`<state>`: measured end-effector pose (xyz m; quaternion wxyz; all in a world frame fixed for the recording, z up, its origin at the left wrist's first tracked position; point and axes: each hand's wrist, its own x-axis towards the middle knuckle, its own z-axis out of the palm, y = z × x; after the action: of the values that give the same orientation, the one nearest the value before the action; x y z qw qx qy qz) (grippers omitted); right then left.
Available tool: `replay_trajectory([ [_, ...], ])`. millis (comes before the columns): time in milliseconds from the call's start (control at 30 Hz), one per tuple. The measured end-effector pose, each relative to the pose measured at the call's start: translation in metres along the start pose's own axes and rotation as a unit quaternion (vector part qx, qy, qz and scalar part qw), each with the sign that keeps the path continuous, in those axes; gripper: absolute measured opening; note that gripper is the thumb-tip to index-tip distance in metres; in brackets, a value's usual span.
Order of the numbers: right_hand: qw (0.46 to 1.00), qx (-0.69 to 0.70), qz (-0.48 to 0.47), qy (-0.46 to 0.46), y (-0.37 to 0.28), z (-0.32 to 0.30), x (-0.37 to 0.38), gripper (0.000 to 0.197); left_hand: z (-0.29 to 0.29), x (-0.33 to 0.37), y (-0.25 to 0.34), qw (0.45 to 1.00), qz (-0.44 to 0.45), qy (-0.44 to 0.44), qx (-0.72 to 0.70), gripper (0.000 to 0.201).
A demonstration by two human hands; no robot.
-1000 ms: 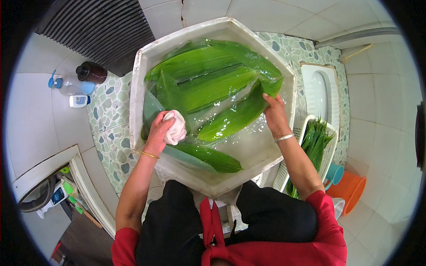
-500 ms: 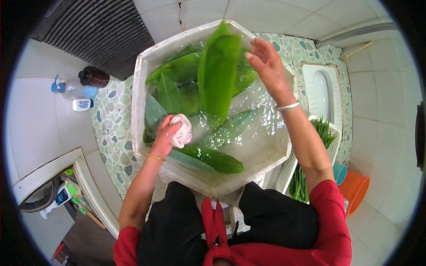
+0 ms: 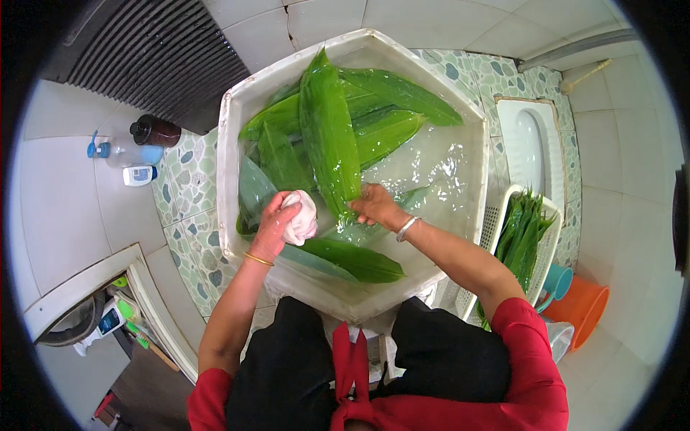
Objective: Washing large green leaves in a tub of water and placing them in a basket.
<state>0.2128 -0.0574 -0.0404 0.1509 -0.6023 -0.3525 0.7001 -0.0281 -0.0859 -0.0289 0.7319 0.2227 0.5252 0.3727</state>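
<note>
A white tub [image 3: 224, 179] of cloudy water stands before me, with several broad green leaves in it. My left hand [image 3: 272, 226] is closed round a bunched white and pink cloth [image 3: 300, 218] above the tub's near left part. With pinched fingers, my right hand [image 3: 376, 205] grips the near end of a long leaf [image 3: 328, 133], which slants away over the other leaves. Another leaf [image 3: 402, 95] spreads toward the far right wall. Close to me, a darker leaf [image 3: 352, 259] lies along the tub's near side.
At the right is a white basket [image 3: 548, 244] of green leaves [image 3: 521, 233], near an orange bucket [image 3: 586, 312] and a teal container [image 3: 557, 281]. A squat toilet [image 3: 530, 147] lies beyond. Bottles [image 3: 136, 176] stand at the left, below a black ridged board [image 3: 154, 61].
My right hand has come down from the tub's far right to the near end of the long leaf and closed on it. My left hand keeps the cloth almost in place.
</note>
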Motion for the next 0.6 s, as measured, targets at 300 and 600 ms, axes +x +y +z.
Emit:
replay_trajectory([
  [300,0.918,-0.238,-0.268,0.168,0.002,-0.03,0.004,0.027,0.007,0.006,0.002,1.0,-0.017,-0.016,0.004,0.028],
  [600,0.894,-0.252,-0.324,0.179,0.001,-0.039,0.016,0.026,0.018,0.007,0.0,0.999,-0.025,-0.009,0.019,0.026],
])
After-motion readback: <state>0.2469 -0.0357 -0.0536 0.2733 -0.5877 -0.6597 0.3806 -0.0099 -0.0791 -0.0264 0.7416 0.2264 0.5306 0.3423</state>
